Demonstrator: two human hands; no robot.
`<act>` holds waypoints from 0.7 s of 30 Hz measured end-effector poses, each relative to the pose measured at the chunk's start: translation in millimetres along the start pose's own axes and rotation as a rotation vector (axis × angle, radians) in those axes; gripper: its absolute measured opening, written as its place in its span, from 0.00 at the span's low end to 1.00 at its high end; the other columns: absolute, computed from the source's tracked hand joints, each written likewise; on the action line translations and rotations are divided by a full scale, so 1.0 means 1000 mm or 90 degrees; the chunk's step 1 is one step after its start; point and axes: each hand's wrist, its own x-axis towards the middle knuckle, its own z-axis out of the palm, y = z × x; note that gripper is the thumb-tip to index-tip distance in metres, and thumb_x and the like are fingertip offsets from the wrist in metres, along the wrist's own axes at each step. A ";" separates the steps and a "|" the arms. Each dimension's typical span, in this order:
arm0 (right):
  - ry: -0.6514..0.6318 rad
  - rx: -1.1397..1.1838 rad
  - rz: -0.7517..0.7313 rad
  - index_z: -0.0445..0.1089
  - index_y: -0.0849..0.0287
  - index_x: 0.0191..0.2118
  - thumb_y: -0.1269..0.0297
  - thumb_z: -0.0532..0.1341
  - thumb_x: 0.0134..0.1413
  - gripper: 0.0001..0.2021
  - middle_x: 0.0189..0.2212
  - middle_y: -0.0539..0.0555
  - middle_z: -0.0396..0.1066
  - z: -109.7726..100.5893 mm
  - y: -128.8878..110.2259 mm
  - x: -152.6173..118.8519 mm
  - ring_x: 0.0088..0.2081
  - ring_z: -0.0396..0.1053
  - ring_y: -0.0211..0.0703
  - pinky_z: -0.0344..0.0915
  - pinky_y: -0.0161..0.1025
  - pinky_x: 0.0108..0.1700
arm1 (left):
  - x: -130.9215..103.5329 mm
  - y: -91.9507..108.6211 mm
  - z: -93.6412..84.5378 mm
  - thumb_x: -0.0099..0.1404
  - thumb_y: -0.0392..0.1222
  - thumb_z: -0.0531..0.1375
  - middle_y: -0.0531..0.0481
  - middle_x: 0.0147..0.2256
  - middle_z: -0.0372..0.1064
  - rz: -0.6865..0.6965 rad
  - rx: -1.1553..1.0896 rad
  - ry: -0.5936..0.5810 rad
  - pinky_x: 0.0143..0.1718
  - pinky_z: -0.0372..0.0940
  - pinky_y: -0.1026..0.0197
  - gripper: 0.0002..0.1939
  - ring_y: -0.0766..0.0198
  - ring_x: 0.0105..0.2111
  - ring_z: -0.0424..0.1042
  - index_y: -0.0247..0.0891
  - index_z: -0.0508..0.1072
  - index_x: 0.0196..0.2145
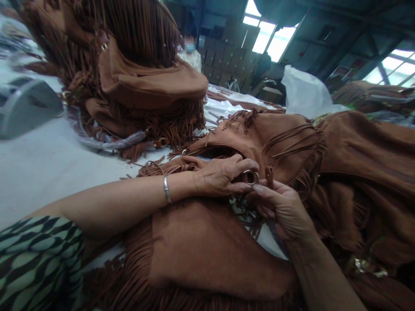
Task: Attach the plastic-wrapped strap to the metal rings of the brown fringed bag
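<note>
A brown suede bag with fringe (pixel 207 246) lies in front of me. Above its upper edge, my left hand (pixel 223 176) pinches a round metal ring (pixel 251 177) between thumb and fingers. My right hand (pixel 280 205) is closed just to the right of the ring, its fingers on a narrow brown strap (pixel 269 176) whose end sticks up. The thumb of my right hand is close to the ring's lower edge. Behind both hands lies another brown bag (pixel 256 134) with its opening showing.
Fringed brown bags (pixel 152 84) are piled at the back left on the white table (pixel 39 172). A grey curved object (pixel 32 106) is at the far left. More brown suede (pixel 369 142) covers the right. A masked person (pixel 191 56) is in the background, near stacked boxes.
</note>
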 end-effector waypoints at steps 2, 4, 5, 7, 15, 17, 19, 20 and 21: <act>0.024 0.007 -0.035 0.70 0.62 0.28 0.64 0.71 0.38 0.12 0.13 0.42 0.58 0.006 0.004 0.000 0.12 0.48 0.24 0.44 0.25 0.13 | 0.001 0.000 0.000 0.65 0.50 0.54 0.49 0.41 0.60 -0.003 0.000 -0.010 0.42 0.63 0.56 0.21 0.59 0.40 0.67 0.43 0.59 0.54; 0.035 0.001 -0.058 0.70 0.62 0.28 0.64 0.71 0.39 0.12 0.14 0.42 0.58 0.011 0.008 -0.001 0.13 0.48 0.25 0.43 0.25 0.14 | 0.001 0.000 0.001 0.65 0.49 0.53 0.49 0.40 0.60 -0.022 0.012 -0.013 0.42 0.63 0.55 0.21 0.59 0.40 0.67 0.44 0.59 0.55; 0.046 -0.003 -0.072 0.70 0.62 0.29 0.64 0.71 0.39 0.12 0.14 0.42 0.58 0.012 0.009 -0.001 0.14 0.49 0.25 0.43 0.25 0.14 | 0.001 0.000 0.002 0.66 0.49 0.53 0.49 0.40 0.60 -0.036 0.018 -0.010 0.42 0.63 0.54 0.21 0.59 0.39 0.68 0.44 0.59 0.55; 0.070 -0.028 -0.110 0.70 0.61 0.29 0.62 0.71 0.41 0.12 0.15 0.43 0.58 0.013 0.009 -0.001 0.15 0.50 0.26 0.45 0.25 0.15 | 0.000 0.001 0.002 0.66 0.51 0.53 0.49 0.41 0.60 -0.059 0.025 -0.001 0.43 0.62 0.53 0.21 0.59 0.39 0.68 0.45 0.59 0.54; -0.102 -0.089 -0.029 0.68 0.61 0.28 0.60 0.70 0.43 0.12 0.19 0.46 0.62 -0.007 -0.020 -0.009 0.18 0.56 0.30 0.56 0.28 0.20 | -0.001 0.011 -0.007 0.66 0.53 0.52 0.47 0.44 0.62 0.060 0.002 -0.028 0.40 0.63 0.59 0.24 0.62 0.38 0.68 0.43 0.61 0.57; -0.082 -0.041 -0.011 0.66 0.60 0.26 0.60 0.70 0.43 0.13 0.14 0.42 0.54 -0.008 -0.017 -0.008 0.15 0.47 0.27 0.47 0.27 0.15 | -0.001 0.010 -0.006 0.65 0.54 0.53 0.47 0.42 0.62 0.060 -0.007 -0.012 0.39 0.63 0.59 0.25 0.61 0.38 0.68 0.41 0.62 0.56; -0.056 -0.014 -0.022 0.66 0.60 0.27 0.60 0.70 0.43 0.13 0.13 0.40 0.52 -0.004 -0.011 -0.006 0.14 0.45 0.26 0.44 0.26 0.15 | -0.002 0.008 -0.003 0.64 0.54 0.54 0.47 0.41 0.63 0.031 -0.016 0.022 0.39 0.63 0.59 0.24 0.61 0.38 0.68 0.40 0.64 0.54; -0.044 -0.020 -0.037 0.66 0.60 0.28 0.60 0.70 0.43 0.13 0.13 0.41 0.54 -0.002 -0.007 -0.006 0.14 0.47 0.27 0.45 0.26 0.15 | -0.002 0.007 -0.001 0.64 0.54 0.55 0.47 0.40 0.63 0.014 -0.021 0.038 0.39 0.63 0.59 0.24 0.61 0.38 0.68 0.40 0.65 0.53; -0.029 -0.035 -0.054 0.67 0.60 0.29 0.59 0.70 0.43 0.13 0.14 0.42 0.56 0.001 -0.004 -0.005 0.14 0.49 0.27 0.45 0.26 0.15 | -0.002 0.006 0.001 0.64 0.54 0.55 0.47 0.40 0.63 -0.001 -0.023 0.054 0.39 0.64 0.59 0.23 0.61 0.37 0.68 0.39 0.65 0.52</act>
